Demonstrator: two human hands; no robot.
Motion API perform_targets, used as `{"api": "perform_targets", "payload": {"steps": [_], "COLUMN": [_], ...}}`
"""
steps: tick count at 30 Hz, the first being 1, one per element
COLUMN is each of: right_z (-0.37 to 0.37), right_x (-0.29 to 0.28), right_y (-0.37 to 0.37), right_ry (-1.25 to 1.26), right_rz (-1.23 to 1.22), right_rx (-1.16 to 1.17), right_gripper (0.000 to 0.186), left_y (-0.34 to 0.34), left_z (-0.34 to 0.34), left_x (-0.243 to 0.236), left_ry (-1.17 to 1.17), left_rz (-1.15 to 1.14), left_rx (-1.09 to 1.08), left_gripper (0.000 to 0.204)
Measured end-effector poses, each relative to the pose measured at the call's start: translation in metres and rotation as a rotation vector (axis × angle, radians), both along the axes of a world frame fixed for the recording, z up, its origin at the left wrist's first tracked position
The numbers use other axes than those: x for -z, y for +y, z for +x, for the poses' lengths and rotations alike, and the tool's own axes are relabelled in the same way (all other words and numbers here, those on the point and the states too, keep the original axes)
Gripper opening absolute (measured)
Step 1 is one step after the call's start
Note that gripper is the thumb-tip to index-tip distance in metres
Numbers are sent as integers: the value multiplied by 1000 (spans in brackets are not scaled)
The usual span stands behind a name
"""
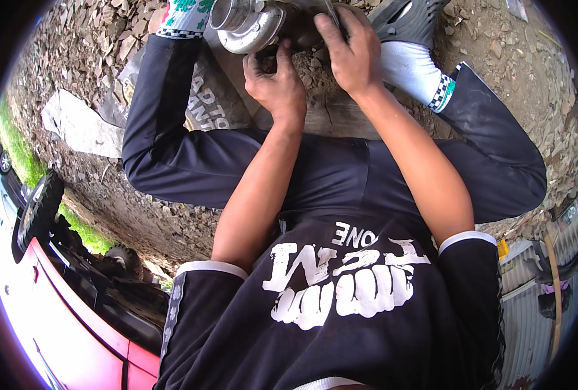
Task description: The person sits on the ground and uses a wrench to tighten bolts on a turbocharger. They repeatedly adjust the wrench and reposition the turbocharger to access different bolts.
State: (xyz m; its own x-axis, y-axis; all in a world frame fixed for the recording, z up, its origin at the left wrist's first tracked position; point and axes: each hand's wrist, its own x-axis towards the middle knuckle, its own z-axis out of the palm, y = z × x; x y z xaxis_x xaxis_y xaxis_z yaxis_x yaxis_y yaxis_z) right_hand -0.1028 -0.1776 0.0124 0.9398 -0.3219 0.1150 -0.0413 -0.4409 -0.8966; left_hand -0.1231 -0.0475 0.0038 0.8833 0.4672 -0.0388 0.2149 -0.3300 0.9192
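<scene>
A greasy metal turbocharger (pixel 253 36) lies at the top edge of the view, its silver round housing and open pipe mouth turned to the left. My left hand (pixel 277 90) is curled at its near lower edge, thumb and fingertips against the metal. Over its right side, my right hand (pixel 355 57) closes on a slim metal tool (pixel 333 13); the frame cuts off the tool's far end, so its kind does not show. Dark grime covers the fingers of both hands. The turbocharger's upper part lies outside the picture.
My legs in dark trousers (pixel 204 166) bend around the work, with a grey clog (pixel 409 23) close on the right. A printed sack (pixel 214 97) and a pale flat scrap (pixel 81 123) lie on stony ground. A red vehicle (pixel 74 312) stands at left, corrugated metal sheeting (pixel 529 325) at right.
</scene>
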Motion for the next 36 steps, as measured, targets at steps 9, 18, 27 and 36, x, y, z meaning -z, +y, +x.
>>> {"api": "perform_targets", "payload": {"steps": [9, 18, 27, 36], "right_z": [13, 53, 81, 100], "right_x": [-61, -74, -66, -87], "right_y": [-74, -55, -57, -47], "right_ry": [378, 510, 479, 588], "right_rz": [-192, -350, -249, -319], "right_rx": [-535, -758, -875, -896], "right_gripper": [33, 32, 33, 38], "left_y": [30, 43, 55, 72], "left_z": [-9, 10, 19, 36], "left_x": [11, -20, -14, -13], "left_ry": [47, 316, 436, 546], "left_rz": [-645, -973, -1116, -1050], "left_rx": [-45, 117, 133, 340], "left_gripper": [26, 36, 38, 45]}}
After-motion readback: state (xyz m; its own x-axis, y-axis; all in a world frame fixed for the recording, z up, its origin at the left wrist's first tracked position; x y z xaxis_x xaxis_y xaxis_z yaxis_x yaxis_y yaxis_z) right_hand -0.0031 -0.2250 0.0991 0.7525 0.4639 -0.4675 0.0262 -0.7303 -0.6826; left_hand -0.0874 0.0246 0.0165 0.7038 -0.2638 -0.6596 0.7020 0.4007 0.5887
